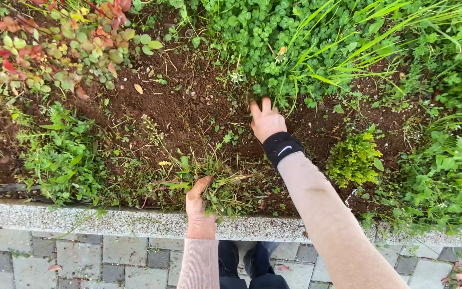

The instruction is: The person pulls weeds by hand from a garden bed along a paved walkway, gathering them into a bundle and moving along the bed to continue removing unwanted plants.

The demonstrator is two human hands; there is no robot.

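Note:
My left hand, in a pink sleeve, is closed around a bunch of pulled weeds just above the stone curb. Further out over the bare soil, my right hand, with a black wristband, has its fingers dug into the base of a clover patch; the fingertips are hidden among the leaves.
A red-and-green leafy shrub grows at the upper left. A small yellow-green bush stands right of my right arm. Long grass and weeds fill the right side. Grey paving bricks lie below the curb, with my dark shoes.

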